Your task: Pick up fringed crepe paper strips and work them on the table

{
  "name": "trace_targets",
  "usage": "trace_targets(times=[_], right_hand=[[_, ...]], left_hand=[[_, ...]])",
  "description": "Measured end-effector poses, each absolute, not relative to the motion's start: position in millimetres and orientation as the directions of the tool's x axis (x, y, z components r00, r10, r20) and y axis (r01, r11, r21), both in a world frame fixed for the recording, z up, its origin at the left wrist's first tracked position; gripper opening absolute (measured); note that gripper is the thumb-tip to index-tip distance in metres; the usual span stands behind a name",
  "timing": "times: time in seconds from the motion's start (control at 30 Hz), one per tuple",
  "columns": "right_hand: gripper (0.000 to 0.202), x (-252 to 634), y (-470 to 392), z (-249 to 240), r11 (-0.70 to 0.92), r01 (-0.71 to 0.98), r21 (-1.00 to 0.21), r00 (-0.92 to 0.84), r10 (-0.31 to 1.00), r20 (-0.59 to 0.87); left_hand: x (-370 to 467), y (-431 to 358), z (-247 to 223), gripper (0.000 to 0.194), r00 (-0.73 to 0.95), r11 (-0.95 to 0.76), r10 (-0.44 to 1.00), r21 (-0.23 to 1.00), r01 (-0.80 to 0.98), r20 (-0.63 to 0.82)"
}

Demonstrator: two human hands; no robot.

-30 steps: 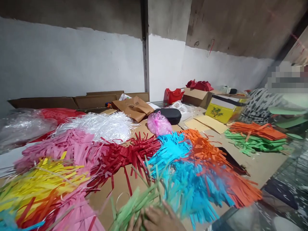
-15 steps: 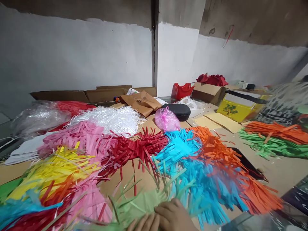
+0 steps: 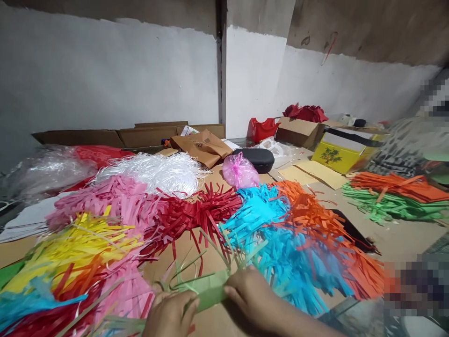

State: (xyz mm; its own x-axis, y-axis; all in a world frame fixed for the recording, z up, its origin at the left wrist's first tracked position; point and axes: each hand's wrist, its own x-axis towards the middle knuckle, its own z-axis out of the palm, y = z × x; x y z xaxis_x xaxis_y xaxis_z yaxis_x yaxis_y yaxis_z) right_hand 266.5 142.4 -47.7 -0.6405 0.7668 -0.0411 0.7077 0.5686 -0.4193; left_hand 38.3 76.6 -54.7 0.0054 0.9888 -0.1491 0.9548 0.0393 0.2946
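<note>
Green fringed tissue paper (image 3: 210, 296) stretches between my two hands near the bottom of the view, its loose strips fanning out toward the back. My left hand (image 3: 171, 312) pinches its left end, thumb and fingers closed. Gripping the right end is my right hand (image 3: 249, 292), fingers curled over the paper. Close to my left hand lies a pink tissue fringe (image 3: 128, 290). Blue fringes (image 3: 294, 262) spread just right of my right hand. Brown cardboard (image 3: 224, 323) shows under the green paper.
Red (image 3: 196, 210), yellow (image 3: 87, 248) and orange (image 3: 315, 224) fringes surround the work spot. Behind them are white shredded strips (image 3: 157, 173), a pink plastic bag (image 3: 240, 172), a black case (image 3: 257, 160) and a yellow box (image 3: 342, 152). Orange and green bundles (image 3: 400, 194) lie at right.
My hands have moved apart, the left one further left and into fuller view. The green paper is now drawn into a narrow band between them. The view has shifted slightly.
</note>
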Motion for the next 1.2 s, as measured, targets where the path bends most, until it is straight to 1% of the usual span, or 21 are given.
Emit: trace_targets(times=[0.03,0.1,0.27,0.53,0.63,0.7,0.77,0.8,0.83,0.87,0.93,0.97,1.0,1.03,1.07,1.13,1.2], right_hand=[[0.027,262,148,-43,0.527,0.74,-0.418,-0.606,0.792,-0.073],[0.027,254,157,-40,0.475,0.785,-0.398,-0.553,0.826,-0.106],[0.02,244,164,-52,0.427,0.826,-0.369,-0.491,0.866,-0.097],[0.019,241,163,-56,0.405,0.845,-0.349,-0.469,0.875,-0.119],[0.017,240,168,-57,0.4,0.849,-0.346,-0.463,0.878,-0.121],[0.014,244,170,-54,0.388,0.859,-0.335,-0.445,0.889,-0.11],[0.017,251,167,-47,0.369,0.876,-0.31,-0.408,0.91,-0.068],[0.02,256,164,-43,0.397,0.867,-0.303,-0.42,0.908,-0.012],[0.023,260,159,-40,0.476,0.828,-0.297,-0.482,0.874,0.059],[0.024,264,154,-39,0.598,0.751,-0.281,-0.585,0.799,0.138],[0.018,269,144,-43,0.827,0.529,-0.191,-0.79,0.562,0.246],[0.013,270,142,-47,0.888,0.439,-0.138,-0.852,0.46,0.25],[0.009,269,141,-53,0.911,0.399,-0.104,-0.883,0.412,0.224],[0.006,269,143,-59,0.904,0.415,-0.101,-0.882,0.427,0.197],[0.005,268,147,-64,0.879,0.459,-0.127,-0.862,0.475,0.174],[0.015,267,157,-70,0.815,0.533,-0.226,-0.809,0.569,0.145],[0.028,268,165,-69,0.768,0.563,-0.305,-0.772,0.62,0.138]], left_hand=[[38,83,-48,0.036,-0.052,0.108,0.979,0.288,0.951,-0.197],[37,93,-40,0.039,-0.101,0.159,0.97,0.261,0.952,-0.221],[36,103,-41,0.035,-0.108,0.156,0.968,0.202,0.967,-0.227],[38,105,-45,0.032,-0.118,0.151,0.963,0.125,0.981,-0.241],[39,103,-47,0.03,-0.09,0.114,0.974,0.107,0.988,-0.207],[42,100,-46,0.029,-0.054,0.064,0.99,0.076,0.995,-0.127],[44,99,-46,0.033,0.007,-0.005,0.999,0.034,0.999,-0.04],[45,98,-46,0.035,0.04,-0.04,0.999,0.019,0.999,-0.011],[46,97,-45,0.034,0.078,-0.078,0.997,0.009,0.997,0.005],[46,96,-45,0.031,0.122,-0.122,0.993,0.007,0.993,0.004],[45,93,-46,0.019,0.22,-0.22,0.975,-0.002,0.976,-0.013],[45,91,-46,0.018,0.266,-0.266,0.964,-0.011,0.964,-0.022],[45,89,-46,0.021,0.304,-0.304,0.952,-0.025,0.952,-0.027],[44,87,-46,0.026,0.326,-0.327,0.945,-0.041,0.944,-0.03],[44,85,-47,0.032,0.331,-0.332,0.943,-0.053,0.942,-0.029],[42,84,-48,0.04,0.317,-0.317,0.948,-0.058,0.947,-0.017],[38,84,-51,0.037,0.301,-0.3,0.954,-0.033,0.953,0.014]])
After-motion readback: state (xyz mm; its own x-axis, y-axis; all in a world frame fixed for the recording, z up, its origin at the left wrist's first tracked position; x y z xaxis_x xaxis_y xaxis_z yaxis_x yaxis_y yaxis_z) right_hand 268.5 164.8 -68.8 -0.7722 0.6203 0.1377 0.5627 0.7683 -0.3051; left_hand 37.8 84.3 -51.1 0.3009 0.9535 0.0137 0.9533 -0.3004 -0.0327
